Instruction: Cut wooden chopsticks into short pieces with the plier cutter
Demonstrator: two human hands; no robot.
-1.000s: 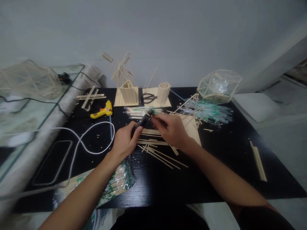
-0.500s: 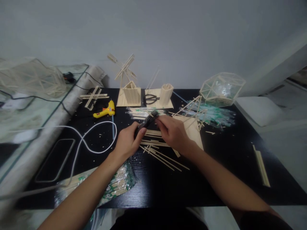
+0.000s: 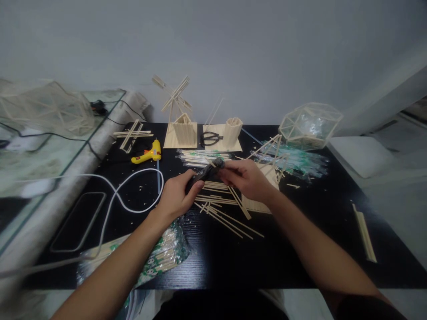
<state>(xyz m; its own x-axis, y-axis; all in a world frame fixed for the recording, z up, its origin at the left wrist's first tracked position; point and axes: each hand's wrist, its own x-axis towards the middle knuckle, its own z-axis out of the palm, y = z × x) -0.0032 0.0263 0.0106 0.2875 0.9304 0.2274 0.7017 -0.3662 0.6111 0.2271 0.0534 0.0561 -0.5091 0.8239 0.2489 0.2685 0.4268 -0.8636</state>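
My left hand (image 3: 176, 194) is wrapped round a dark tool (image 3: 206, 172), too blurred to name, which points up and to the right. At the tool's far end is my right hand (image 3: 248, 178), its fingers pinched together; what they hold is too small to make out. Below the hands lie loose wooden sticks (image 3: 220, 200) in rows and a crossed pile. A flat wooden panel (image 3: 258, 204) with thin sticks rising from it is partly hidden behind my right hand.
Behind stand a wooden windmill model (image 3: 185, 133) and a round stick cup (image 3: 232, 132) near black scissors (image 3: 211, 138). A yellow glue gun (image 3: 147, 155), white cable (image 3: 115, 191) and bagged sticks (image 3: 167, 251) lie left; a geometric frame (image 3: 310, 126) sits at the back right.
My right hand has shifted slightly right, and more of the sticks and panel beneath it shows. My left hand still grips the dark tool.
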